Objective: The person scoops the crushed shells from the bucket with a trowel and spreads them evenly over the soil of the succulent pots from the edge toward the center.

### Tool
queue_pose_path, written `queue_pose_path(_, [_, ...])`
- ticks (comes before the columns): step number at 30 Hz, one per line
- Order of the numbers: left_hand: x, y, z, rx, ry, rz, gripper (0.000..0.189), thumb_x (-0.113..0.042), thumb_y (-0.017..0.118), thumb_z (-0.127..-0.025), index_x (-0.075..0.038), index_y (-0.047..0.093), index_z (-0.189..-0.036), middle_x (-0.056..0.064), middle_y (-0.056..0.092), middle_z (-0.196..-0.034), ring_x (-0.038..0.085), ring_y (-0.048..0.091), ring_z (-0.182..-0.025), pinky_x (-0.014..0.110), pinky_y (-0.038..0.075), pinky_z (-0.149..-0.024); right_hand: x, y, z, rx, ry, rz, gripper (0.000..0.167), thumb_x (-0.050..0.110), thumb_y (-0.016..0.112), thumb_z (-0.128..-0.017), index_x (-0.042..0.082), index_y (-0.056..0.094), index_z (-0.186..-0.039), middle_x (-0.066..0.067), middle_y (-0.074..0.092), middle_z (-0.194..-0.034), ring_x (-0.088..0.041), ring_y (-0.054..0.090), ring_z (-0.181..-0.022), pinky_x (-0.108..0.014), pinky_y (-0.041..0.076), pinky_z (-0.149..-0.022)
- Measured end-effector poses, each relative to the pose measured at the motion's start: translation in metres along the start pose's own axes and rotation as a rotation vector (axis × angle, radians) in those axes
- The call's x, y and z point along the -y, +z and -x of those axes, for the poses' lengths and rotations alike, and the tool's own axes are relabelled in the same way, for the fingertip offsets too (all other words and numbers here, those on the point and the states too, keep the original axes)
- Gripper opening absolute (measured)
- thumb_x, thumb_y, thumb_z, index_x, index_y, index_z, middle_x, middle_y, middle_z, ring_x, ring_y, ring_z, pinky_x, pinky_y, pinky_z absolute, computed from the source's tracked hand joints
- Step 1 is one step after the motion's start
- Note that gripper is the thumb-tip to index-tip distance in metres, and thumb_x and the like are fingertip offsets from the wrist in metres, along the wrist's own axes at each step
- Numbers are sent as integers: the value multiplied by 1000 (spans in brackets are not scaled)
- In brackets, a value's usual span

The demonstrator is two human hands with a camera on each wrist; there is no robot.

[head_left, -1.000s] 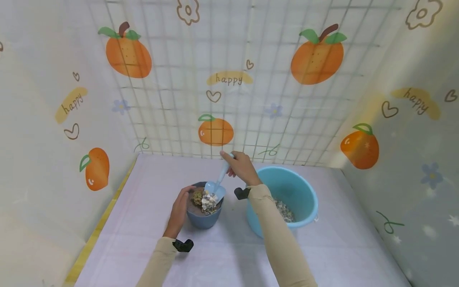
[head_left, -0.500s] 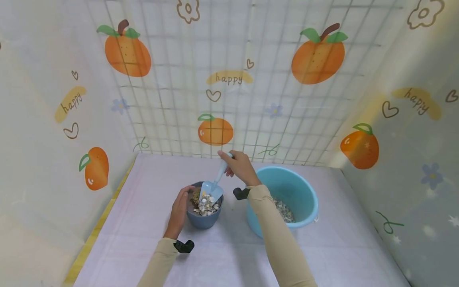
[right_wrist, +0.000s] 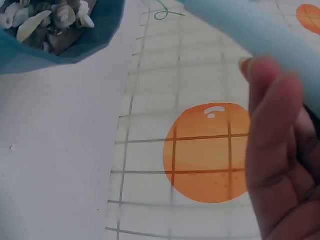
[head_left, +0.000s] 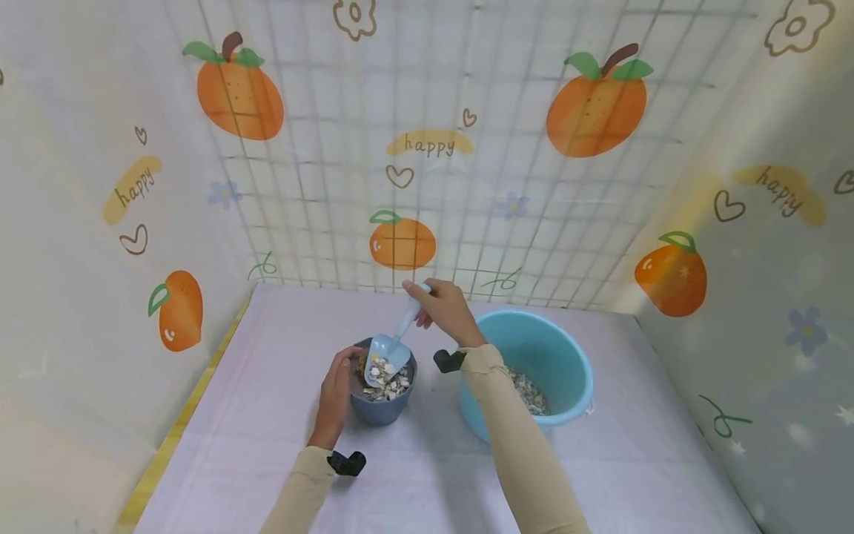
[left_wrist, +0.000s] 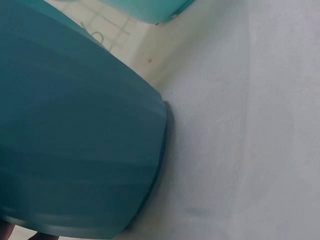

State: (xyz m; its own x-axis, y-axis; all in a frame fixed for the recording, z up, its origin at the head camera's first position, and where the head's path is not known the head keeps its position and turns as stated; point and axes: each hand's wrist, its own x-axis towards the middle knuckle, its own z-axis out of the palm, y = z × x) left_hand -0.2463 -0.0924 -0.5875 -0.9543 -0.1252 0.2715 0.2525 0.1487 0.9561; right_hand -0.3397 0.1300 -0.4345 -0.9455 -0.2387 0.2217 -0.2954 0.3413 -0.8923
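Observation:
My right hand (head_left: 448, 310) grips the handle of a light blue plastic scoop (head_left: 397, 348), whose blade tilts down over the pot with small shells in it. In the right wrist view, curled fingers (right_wrist: 272, 110) show beside the pale handle (right_wrist: 250, 25). Below the blade stands a dark blue flowerpot (head_left: 379, 412), with pale shells (right_wrist: 62, 15) across its right and front part and a brown surface at the left. My left hand (head_left: 332, 397) holds the pot's left side, its fingers bent round by the rim. In the left wrist view, the pot wall (left_wrist: 80, 130) hides most of that hand.
To the right stands a large light blue bucket (head_left: 579, 371) with more shells (head_left: 530, 393) at its bottom, close beside my right forearm. A white cloth (head_left: 253, 415) covers the table. Behind it rises a wire grid (head_left: 320, 185) under a sheet printed with oranges.
The scoop has swung left and toward me across the pot. Shells have spilled from its blade and spread at the pot's right and front. My left hand stays at the pot.

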Motion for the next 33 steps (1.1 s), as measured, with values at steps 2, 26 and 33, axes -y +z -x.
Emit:
queue_pose_path(2, [-1,0,1,-7,-4,-8,45,-34,30,-117,-11,58,-142,5,59,-146,24,42,-146,46,33,-118,1,0,0,5,-14,-5,58,60,69,-96,6,59,-79,-15,66,-65,-41,68,-62,-48,59,-61])
queue_pose_path(26, [-6,7,11,-73,-14,-37,45,-37,30,-117,-19,56,-148,1,53,-154,20,39,-148,48,30,-120,1,4,0,41,-65,-34,56,52,74,-96,6,48,-77,-14,67,-65,-35,70,-62,-48,61,-64])
queue_pose_path(33, [-5,8,12,-92,-4,-38,43,-35,31,-117,-20,56,-149,0,53,-154,20,39,-148,47,30,-120,1,4,-1,27,-103,-48,52,43,74,-98,3,49,-78,-16,68,-66,-36,71,-64,-46,60,-64])
